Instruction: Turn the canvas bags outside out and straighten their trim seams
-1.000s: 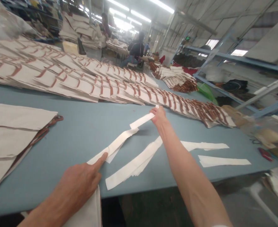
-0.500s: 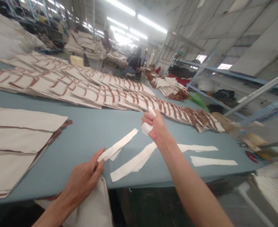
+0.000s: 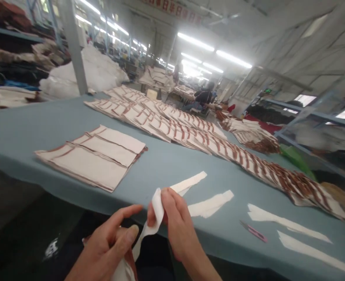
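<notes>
My right hand (image 3: 176, 222) is closed around a white strip (image 3: 158, 208), which curls over the fingers and hangs down to the left. Beside it is my left hand (image 3: 108, 242), its index finger and thumb apart and the other fingers curled against a cream cloth piece (image 3: 124, 273) with brown edging, low at the table's front edge. The hand hides much of this cloth. More white strips lie on the table just beyond my hands: a near pair (image 3: 211, 205) and a right-hand pair (image 3: 289, 222).
A panel stack (image 3: 99, 160) in cream with brown edging lies on the blue-green table (image 3: 58, 121), left of my hands. Long overlapping rows of cream pieces (image 3: 172, 128) run along the far side. Pink thread snips (image 3: 256, 233) rest near the right strips. A person (image 3: 203, 95) sits farther back.
My right hand has come down and back with the white strip, close to my left hand. The left hand has left the strip on the table. The view has swung left.
</notes>
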`<action>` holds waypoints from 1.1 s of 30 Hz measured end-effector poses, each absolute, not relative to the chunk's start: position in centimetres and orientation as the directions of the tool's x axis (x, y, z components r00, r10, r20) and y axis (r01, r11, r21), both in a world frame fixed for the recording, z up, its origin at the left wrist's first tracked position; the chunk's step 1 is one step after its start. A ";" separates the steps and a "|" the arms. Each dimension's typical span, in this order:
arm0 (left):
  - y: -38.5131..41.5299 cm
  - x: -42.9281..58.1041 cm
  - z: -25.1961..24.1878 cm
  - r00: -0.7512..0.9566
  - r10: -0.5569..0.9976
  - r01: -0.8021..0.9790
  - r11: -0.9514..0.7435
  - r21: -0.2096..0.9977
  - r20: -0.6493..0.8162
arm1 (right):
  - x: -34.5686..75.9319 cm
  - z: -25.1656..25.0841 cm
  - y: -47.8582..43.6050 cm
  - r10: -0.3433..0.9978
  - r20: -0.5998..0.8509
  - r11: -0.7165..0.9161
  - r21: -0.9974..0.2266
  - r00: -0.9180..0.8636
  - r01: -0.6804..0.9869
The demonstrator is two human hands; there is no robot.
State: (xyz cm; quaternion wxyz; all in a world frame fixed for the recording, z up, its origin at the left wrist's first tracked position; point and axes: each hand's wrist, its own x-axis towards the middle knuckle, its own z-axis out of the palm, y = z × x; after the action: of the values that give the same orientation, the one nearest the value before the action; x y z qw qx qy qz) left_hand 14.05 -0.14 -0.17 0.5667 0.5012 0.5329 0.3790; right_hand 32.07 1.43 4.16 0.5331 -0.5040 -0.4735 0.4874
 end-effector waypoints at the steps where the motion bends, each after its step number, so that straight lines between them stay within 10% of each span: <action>1: -0.2 13.7 0.3 0.160 0.959 0.073 0.226 0.971 -0.235 | 31.4 3.8 0.9 0.995 0.044 0.041 -0.998 0.090 0.040; 13: 1.5 13.6 -0.4 0.461 0.877 -0.022 0.164 0.986 -0.136 | 29.4 1.8 -2.4 0.946 0.283 0.215 -0.914 0.160 0.345; 33: 1.4 12.4 -0.7 0.462 0.875 0.223 0.045 0.974 -0.146 | 33.9 2.5 -2.7 0.965 -0.234 -0.233 -0.972 -0.121 0.025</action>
State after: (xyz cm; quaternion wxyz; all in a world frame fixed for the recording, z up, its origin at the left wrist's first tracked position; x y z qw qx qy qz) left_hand 12.38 1.44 -0.70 0.5772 0.6308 0.4349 0.2824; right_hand 33.91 -2.67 2.49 0.4034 -0.5261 -0.4701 0.5827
